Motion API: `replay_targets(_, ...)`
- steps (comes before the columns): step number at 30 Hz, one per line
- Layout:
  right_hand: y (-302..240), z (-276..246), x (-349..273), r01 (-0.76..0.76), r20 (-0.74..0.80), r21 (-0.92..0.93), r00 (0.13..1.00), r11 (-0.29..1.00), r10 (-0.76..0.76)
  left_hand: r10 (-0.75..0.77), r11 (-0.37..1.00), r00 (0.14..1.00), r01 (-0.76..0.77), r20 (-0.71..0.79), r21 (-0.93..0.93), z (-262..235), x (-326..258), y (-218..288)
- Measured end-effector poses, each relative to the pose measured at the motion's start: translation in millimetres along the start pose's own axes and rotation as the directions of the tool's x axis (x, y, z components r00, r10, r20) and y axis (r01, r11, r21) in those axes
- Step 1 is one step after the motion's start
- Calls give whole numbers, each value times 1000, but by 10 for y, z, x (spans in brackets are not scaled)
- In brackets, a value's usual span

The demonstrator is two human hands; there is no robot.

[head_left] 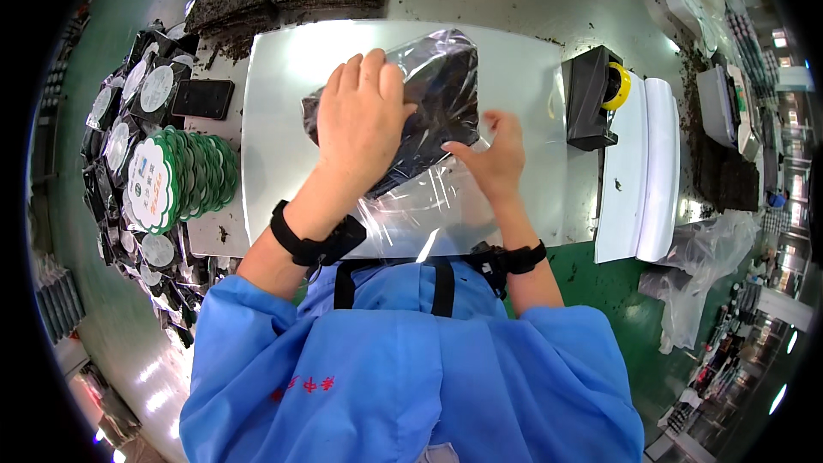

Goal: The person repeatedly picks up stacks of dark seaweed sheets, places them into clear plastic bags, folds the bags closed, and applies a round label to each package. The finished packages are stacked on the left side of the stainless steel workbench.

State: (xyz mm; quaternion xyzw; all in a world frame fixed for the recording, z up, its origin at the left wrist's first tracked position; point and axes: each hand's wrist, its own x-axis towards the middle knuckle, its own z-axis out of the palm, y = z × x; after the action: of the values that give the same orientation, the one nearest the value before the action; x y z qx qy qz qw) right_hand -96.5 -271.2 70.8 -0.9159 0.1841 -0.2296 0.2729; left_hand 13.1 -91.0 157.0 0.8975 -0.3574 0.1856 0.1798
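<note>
Left hand (364, 116) lies flat, fingers spread, on the clear plastic bag (429, 120), hiding part of its dark seaweed sheets (446, 90). Right hand (495, 154) pinches the bag's edge.

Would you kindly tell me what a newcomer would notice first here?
Mid-table, the left hand presses flat on a dark slab in a clear plastic bag, while the right hand pinches the bag's edge. At left fans a stack of green-rimmed round labels; at right stands a black tape dispenser.

The left hand (364, 124) hides much of the dark sheets (446, 99) inside the clear bag (429, 197)
</note>
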Motion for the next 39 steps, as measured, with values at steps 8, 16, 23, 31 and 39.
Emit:
replay_targets(8, 197, -569, 617, -326, 508, 542, 861, 775, 7, -114, 962, 993, 109, -8, -249, -205, 100, -375)
replay_targets(16, -1162, -1541, 1272, 707, 215, -41, 696, 706, -685, 51, 824, 968, 98, 247, -557, -337, 427, 83)
replay_targets(23, -707, -2171, 1250, 545, 235, 284, 758, 789, -608, -276, 295, 932, 315, 235, -902, -162, -88, -679)
replay_targets(31, -647, -1694, 1190, -228, 388, 516, 921, 826, 12, -315, 244, 881, 433, 351, -868, 119, -747, -515)
replay_targets(39, -106, -991, 593, 192, -193, 905, 981, 379, -34, -323, 381, 935, 272, 149, -884, 198, -847, -358)
